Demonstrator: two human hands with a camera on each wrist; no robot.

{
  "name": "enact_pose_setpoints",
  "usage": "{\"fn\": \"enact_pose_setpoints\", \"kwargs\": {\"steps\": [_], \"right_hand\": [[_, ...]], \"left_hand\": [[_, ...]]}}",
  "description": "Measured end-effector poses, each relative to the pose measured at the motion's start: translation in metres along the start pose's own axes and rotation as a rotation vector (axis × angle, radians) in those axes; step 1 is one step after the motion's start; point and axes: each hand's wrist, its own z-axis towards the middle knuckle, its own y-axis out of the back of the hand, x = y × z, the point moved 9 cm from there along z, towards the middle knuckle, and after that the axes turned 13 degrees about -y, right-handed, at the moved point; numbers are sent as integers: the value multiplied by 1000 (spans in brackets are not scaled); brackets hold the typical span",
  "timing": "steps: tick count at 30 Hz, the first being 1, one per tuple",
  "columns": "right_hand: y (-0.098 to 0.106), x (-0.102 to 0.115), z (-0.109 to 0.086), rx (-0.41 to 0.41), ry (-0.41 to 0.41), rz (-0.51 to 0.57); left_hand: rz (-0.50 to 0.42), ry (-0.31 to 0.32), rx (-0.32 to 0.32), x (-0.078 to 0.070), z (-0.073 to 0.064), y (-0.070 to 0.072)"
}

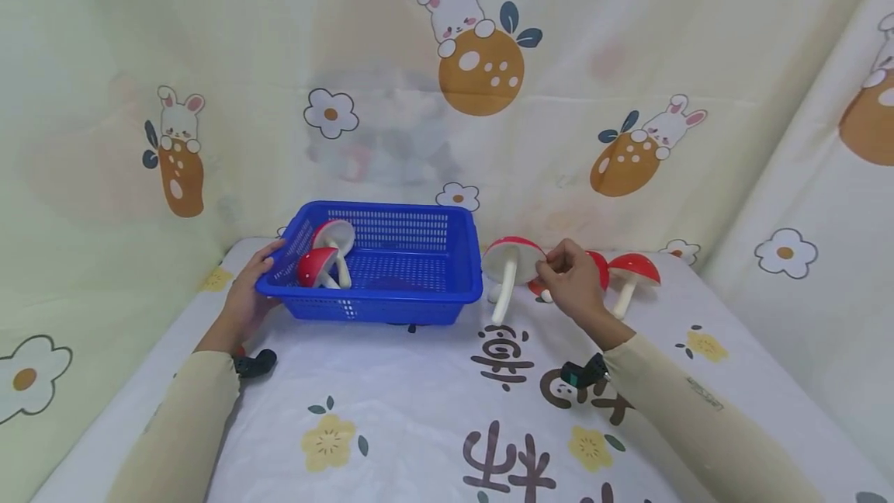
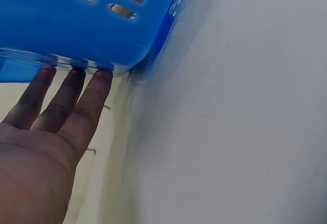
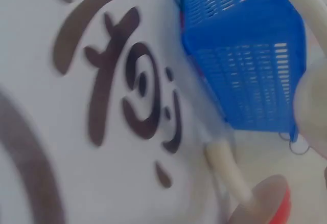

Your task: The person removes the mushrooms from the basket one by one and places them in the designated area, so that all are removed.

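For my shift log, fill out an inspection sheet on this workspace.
Surface: white tablecloth, printed with yellow flowers and dark lettering.
Job's things: blue basket with two red-capped mushrooms inside; other mushrooms stand to its right, some partly hidden.
Clutter: nothing seen.
Hands: left hand touches the basket's left end; right hand pinches the held mushroom by its cap edge, just right of the basket.
Cables: nothing seen.
Surroundings: cream printed sheet with rabbits and flowers hangs behind.
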Motion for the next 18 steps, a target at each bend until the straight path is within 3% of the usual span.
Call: {"fn": "enact_pose_setpoints", "kwargs": {"steps": [6,12,18], "right_hand": [[0,-11,-2,64,29,-14],[-11,-29,0,165,-24,-67],[-20,-38,1,180,23,-130]], "left_hand": [[-21,-6,-5,0,0,0],[-4,5,-6,0,-1,-1],[-3,9,-3,-1,-2,-3]]}}
